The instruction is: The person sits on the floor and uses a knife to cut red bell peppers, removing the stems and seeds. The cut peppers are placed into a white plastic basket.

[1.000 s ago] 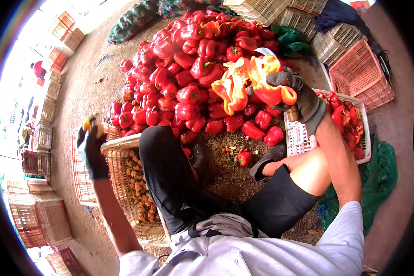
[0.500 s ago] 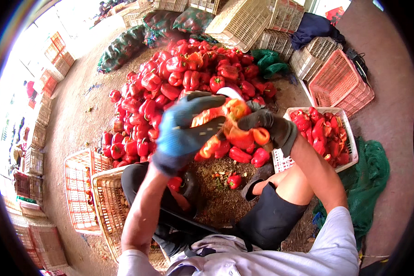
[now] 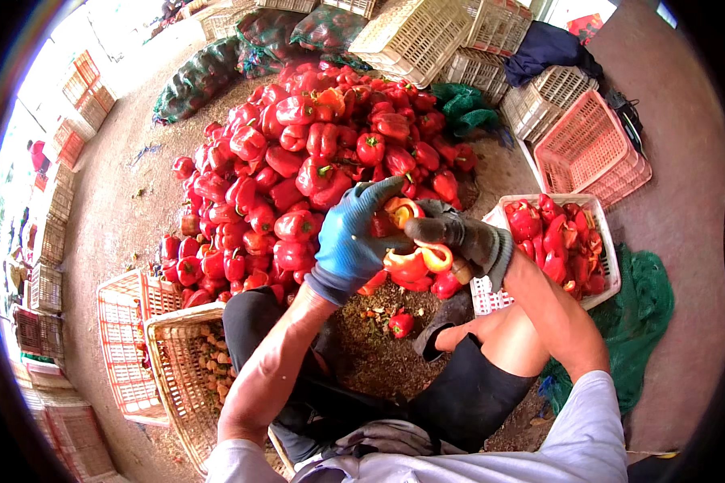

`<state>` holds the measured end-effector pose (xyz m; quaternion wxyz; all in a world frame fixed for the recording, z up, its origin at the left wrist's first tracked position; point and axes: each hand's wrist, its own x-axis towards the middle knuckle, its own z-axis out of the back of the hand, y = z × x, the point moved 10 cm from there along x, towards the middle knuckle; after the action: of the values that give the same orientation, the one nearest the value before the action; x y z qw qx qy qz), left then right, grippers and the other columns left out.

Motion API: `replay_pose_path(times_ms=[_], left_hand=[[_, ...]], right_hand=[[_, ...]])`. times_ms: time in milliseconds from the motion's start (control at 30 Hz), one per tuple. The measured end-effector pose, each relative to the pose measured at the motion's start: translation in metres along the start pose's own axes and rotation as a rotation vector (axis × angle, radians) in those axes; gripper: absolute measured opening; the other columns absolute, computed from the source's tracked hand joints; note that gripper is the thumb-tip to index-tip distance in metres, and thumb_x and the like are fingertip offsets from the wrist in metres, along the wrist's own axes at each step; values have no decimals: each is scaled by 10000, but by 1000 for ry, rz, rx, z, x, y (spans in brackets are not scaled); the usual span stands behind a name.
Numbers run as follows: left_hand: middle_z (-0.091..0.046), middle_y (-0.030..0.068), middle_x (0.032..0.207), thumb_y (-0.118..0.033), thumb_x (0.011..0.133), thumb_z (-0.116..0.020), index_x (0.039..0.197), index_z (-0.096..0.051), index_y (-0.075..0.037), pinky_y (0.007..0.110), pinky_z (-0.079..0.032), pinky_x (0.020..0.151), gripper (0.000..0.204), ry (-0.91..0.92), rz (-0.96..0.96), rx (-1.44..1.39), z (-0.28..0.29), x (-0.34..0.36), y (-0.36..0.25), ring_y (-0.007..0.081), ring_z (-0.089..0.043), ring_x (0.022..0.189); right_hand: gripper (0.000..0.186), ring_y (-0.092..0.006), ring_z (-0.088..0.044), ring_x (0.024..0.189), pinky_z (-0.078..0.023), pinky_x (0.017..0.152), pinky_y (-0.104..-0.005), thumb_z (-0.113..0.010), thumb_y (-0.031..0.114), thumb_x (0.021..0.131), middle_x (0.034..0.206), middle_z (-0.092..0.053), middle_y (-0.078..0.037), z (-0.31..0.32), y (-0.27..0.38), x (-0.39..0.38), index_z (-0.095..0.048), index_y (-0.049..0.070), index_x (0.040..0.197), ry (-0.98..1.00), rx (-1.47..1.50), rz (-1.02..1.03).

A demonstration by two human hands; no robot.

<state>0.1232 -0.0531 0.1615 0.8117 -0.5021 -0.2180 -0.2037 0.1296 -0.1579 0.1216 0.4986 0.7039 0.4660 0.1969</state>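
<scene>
My left hand (image 3: 353, 237), in a blue and dark glove, is closed on a cut red bell pepper (image 3: 407, 264) in front of me. My right hand (image 3: 469, 235), in a dark grey glove, grips the pepper's other side. Pale orange inner walls show between the gloves, and hollow cut pieces hang below the fingers. A short brown piece (image 3: 461, 270) shows under my right hand; I cannot tell what it is. Just beyond my hands rises a large heap of whole red bell peppers (image 3: 286, 161). One small pepper (image 3: 401, 324) lies on the ground between my feet.
A white crate (image 3: 612, 266) of cut red peppers stands at my right, by a green net (image 3: 632, 322). At my left are two crates; the nearer one (image 3: 169, 386) holds small pepper scraps. Behind the heap are filled net sacks (image 3: 197, 80) and stacked crates (image 3: 411, 40). A pink crate (image 3: 580, 145) stands farther right.
The pepper has been turned and opened further between my hands. A curved pale blade seen above it earlier no longer shows. My left hand has moved right, nearer my right hand.
</scene>
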Motion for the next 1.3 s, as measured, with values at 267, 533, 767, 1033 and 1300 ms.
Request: replay_pose_path(times_ms=[267,533,767,1033,1300], left_hand=[[-693,142,1105,21,790,-687,1418,-574,-87,415,-549,844,648,-112,23,227,4,-11,8,334,-688,1007],[-694,107,1276,82,923,-592,1328,-642,5,323,-516,1033,415,-227,381,36,87,-32,106,180,-654,1189],[-722,94,1166,-161,947,-740,1284,-665,20,301,-540,932,391,-304,625,-382,82,-48,96,158,-674,1022],[-682,56,1173,-546,986,-594,1414,-526,-61,365,-562,880,650,45,494,-989,-46,-52,68,199,-666,1013],[-680,69,1199,-2,905,-719,1423,-545,-19,323,-552,904,547,115,-21,-104,-23,-46,7,163,-676,1014]], right_hand=[[564,-148,-641,1127,-491,1030,-314,-768,279,870,1191,-684,-41,-7,6,2,-595,48,1355,-73,-115,-44],[811,-139,-622,1169,-472,1044,-282,-823,355,804,1237,-673,-75,38,27,-14,-508,-9,1457,-246,-343,180],[843,-169,-607,1190,-495,1045,-349,-852,334,790,1345,-619,-118,8,89,-43,-486,-11,1466,-314,-831,480],[726,-225,-651,1203,-499,1045,-354,-806,263,842,1370,-630,-157,-23,77,-39,-504,22,1456,-232,-1142,551],[759,-190,-637,1169,-501,1045,-350,-844,299,797,1280,-669,-101,31,91,-48,-538,2,1425,-402,-739,485]])
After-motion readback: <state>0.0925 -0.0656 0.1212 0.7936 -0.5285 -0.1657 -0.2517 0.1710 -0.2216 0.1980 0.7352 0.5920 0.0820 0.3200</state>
